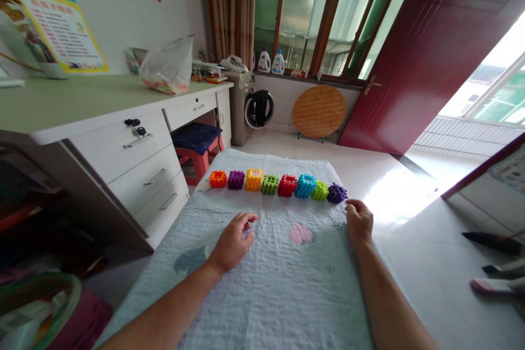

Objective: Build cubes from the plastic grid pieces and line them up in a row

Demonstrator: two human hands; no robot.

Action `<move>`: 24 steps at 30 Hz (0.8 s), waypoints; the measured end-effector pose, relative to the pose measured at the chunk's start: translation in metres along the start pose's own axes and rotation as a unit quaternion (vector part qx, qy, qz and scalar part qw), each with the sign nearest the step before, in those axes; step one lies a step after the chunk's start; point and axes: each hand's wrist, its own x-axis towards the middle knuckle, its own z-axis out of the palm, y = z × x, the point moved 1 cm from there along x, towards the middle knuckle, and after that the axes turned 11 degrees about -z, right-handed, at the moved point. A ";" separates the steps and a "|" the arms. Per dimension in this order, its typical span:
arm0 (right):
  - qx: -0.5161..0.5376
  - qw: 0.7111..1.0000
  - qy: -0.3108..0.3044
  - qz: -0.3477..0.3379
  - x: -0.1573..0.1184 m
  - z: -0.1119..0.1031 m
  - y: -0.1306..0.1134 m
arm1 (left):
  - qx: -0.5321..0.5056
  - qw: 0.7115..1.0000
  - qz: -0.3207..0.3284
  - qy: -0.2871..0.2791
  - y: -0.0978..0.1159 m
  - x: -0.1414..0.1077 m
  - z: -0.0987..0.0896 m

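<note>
A row of several coloured interlocking plastic block cubes runs across the cloth. From the left come an orange cube (217,179), a purple cube (236,180), a yellow cube (254,180), a green cube (269,184), a red cube (287,186), a blue cube (305,186), a lime cube (320,191) and a tilted dark purple cube (337,193). My right hand (360,221) is closed, its fingertips right beside the dark purple cube, perhaps touching it. Nothing shows in its fingers. My left hand (233,241) hovers or rests below the row, loosely curved, thumb apart, holding nothing.
A pale blue quilted cloth (283,284) covers the surface under the cubes. To the left stands a white desk (123,147) with a plastic bag (170,68) on it. A stool (197,139), a washing machine (241,106) and a round wooden board (319,111) are farther back.
</note>
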 end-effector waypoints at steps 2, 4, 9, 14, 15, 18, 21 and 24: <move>-0.042 0.999 -0.011 -0.011 -0.005 0.004 0.009 | 0.003 1.000 -0.001 0.001 -0.001 0.000 0.000; -0.053 0.998 -0.021 -0.016 -0.005 0.006 0.010 | 0.003 1.000 -0.005 0.002 -0.001 0.000 0.001; -0.056 0.998 -0.034 -0.011 -0.003 0.006 0.008 | -0.001 1.000 -0.009 0.000 -0.002 0.001 0.001; -0.058 0.997 -0.040 -0.007 -0.005 0.003 0.011 | -0.002 1.000 -0.012 -0.004 -0.003 0.001 0.000; -0.058 0.997 -0.041 -0.007 -0.005 0.003 0.011 | -0.003 1.000 -0.012 -0.003 -0.003 0.000 0.000; -0.058 0.997 -0.049 -0.002 -0.005 0.003 0.012 | -0.003 1.000 -0.006 0.001 -0.002 0.000 0.000; -0.060 0.997 -0.054 0.007 -0.003 0.003 0.014 | 0.003 1.000 -0.002 0.008 -0.001 0.000 0.000; -0.059 0.997 -0.058 0.010 -0.002 0.003 0.017 | 0.008 1.000 -0.004 0.011 0.001 -0.001 0.000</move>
